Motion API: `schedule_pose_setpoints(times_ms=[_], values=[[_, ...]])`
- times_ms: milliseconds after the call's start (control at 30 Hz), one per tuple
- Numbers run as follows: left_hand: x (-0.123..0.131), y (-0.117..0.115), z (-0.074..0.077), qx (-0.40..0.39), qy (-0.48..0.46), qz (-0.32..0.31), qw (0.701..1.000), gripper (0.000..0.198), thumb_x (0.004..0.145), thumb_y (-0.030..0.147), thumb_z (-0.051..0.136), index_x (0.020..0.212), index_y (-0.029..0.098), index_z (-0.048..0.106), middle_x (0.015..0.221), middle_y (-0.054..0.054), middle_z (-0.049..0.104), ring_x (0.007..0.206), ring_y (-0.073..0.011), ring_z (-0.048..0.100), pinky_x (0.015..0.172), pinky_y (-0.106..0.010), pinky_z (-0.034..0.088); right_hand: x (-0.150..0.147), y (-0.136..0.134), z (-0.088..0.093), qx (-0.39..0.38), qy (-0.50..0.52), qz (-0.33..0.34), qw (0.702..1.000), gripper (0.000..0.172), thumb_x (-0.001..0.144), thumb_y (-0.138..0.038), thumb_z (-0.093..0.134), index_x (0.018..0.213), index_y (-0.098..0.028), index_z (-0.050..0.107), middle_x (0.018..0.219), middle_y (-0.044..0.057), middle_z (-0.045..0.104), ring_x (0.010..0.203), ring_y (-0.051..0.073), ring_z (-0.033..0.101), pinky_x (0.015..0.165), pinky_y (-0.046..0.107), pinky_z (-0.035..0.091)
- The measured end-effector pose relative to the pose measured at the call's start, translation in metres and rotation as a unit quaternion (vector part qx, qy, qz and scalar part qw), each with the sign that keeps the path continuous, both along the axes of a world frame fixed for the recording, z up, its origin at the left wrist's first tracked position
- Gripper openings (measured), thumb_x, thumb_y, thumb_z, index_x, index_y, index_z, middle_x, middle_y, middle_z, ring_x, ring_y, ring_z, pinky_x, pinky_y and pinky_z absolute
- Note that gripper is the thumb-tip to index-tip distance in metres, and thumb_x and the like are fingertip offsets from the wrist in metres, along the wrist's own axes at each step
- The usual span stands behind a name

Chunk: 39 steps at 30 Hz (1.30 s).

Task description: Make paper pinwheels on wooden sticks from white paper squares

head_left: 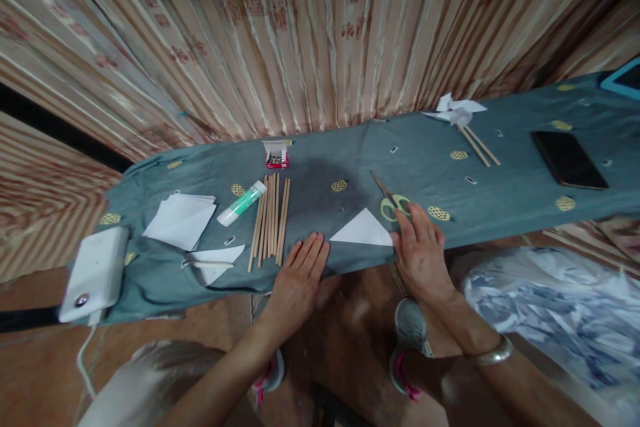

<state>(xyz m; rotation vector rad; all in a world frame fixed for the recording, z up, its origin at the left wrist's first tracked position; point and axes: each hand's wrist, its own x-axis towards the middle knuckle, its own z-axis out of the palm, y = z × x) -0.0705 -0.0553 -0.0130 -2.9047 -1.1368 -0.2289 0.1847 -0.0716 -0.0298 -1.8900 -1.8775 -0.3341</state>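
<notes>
A white paper triangle [364,229] lies on the cloth between my two hands. My left hand [300,273] rests flat at the table's front edge, fingers stretched out and holding nothing, left of the paper. On the right, my right hand [421,255] lies with its fingers stretched forward at the handles of the green-handled scissors [387,205]. Its thumb side is by the paper's right corner; whether it touches is hard to tell. The scissors point away from me. Several thin wooden sticks [270,220] lie beyond my left fingers.
On the cloth-covered table [320,147] are a glue stick [243,203], a small red box [277,157], white paper squares [181,219], a folded paper piece [215,263] and a white power bank [95,273]. Paper pinwheels [457,110] on sticks and a phone [570,159] lie right.
</notes>
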Motion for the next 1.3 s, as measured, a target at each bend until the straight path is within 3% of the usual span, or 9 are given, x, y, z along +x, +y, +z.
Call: schedule_pose_setpoints(times_ms=[233, 400, 567, 667, 900, 1133, 1300], values=[[0.005, -0.005, 0.005, 0.01, -0.081, 0.008, 0.997, 0.055, 0.092, 0.019, 0.041, 0.144, 0.007, 0.027, 0.149, -0.02, 0.037, 0.144, -0.0256, 0.02, 0.112, -0.046, 0.031, -0.005, 0.007, 0.001, -0.01, 0.011, 0.042, 0.999, 0.043, 0.095, -0.019, 0.038, 0.137, -0.01, 0.041, 0.144, 0.025, 0.041, 0.138, 0.031, 0.033, 0.101, 0.048, 0.036], [0.017, -0.005, 0.008, -0.011, -0.048, -0.006, 0.999, 0.056, 0.092, 0.021, 0.041, 0.145, 0.011, 0.026, 0.152, -0.016, 0.033, 0.145, -0.0242, 0.018, 0.114, -0.047, 0.028, -0.028, 0.018, 0.006, -0.045, 0.02, 0.057, 0.997, 0.041, 0.096, -0.021, 0.036, 0.134, -0.009, 0.046, 0.146, 0.024, 0.039, 0.139, 0.032, 0.03, 0.103, 0.049, 0.034], [0.023, 0.004, 0.006, -0.022, -0.04, 0.017, 0.999, 0.058, 0.089, 0.026, 0.049, 0.142, 0.008, 0.032, 0.151, -0.02, 0.032, 0.144, -0.0319, 0.019, 0.111, -0.053, 0.03, -0.044, 0.026, 0.009, -0.055, 0.048, 0.057, 0.996, 0.04, 0.096, -0.023, 0.037, 0.131, -0.008, 0.048, 0.145, 0.024, 0.04, 0.137, 0.032, 0.033, 0.103, 0.051, 0.034], [0.023, 0.008, 0.005, -0.022, -0.032, 0.02, 0.999, 0.059, 0.087, 0.026, 0.052, 0.14, 0.007, 0.035, 0.15, -0.021, 0.034, 0.143, -0.0355, 0.019, 0.11, -0.055, 0.03, -0.046, 0.026, 0.009, -0.061, 0.061, 0.058, 0.995, 0.04, 0.096, -0.024, 0.037, 0.131, -0.008, 0.049, 0.145, 0.025, 0.04, 0.137, 0.033, 0.032, 0.103, 0.053, 0.034], [0.021, 0.008, 0.002, -0.022, -0.033, 0.018, 0.999, 0.061, 0.085, 0.022, 0.052, 0.141, 0.008, 0.033, 0.15, -0.02, 0.035, 0.144, -0.0339, 0.018, 0.111, -0.055, 0.03, -0.035, 0.022, 0.012, -0.065, 0.087, 0.061, 0.992, 0.04, 0.094, -0.015, 0.035, 0.13, -0.011, 0.049, 0.145, 0.023, 0.04, 0.138, 0.032, 0.033, 0.103, 0.053, 0.035], [0.021, 0.007, 0.003, -0.026, -0.053, 0.021, 0.998, 0.062, 0.086, 0.022, 0.053, 0.142, 0.007, 0.03, 0.151, -0.021, 0.032, 0.143, -0.0357, 0.017, 0.111, -0.056, 0.03, -0.041, 0.031, 0.012, -0.035, 0.177, 0.068, 0.981, 0.03, 0.095, -0.03, 0.042, 0.111, -0.015, 0.062, 0.14, 0.02, 0.046, 0.133, 0.031, 0.04, 0.103, 0.052, 0.037], [0.021, 0.007, 0.006, -0.039, -0.079, 0.029, 0.996, 0.064, 0.087, 0.021, 0.052, 0.144, 0.01, 0.025, 0.152, -0.02, 0.031, 0.144, -0.0336, 0.016, 0.111, -0.056, 0.03, -0.051, 0.033, 0.017, -0.032, 0.223, 0.078, 0.971, 0.019, 0.091, -0.03, 0.049, 0.096, -0.018, 0.063, 0.137, 0.017, 0.05, 0.131, 0.03, 0.044, 0.102, 0.052, 0.039]])
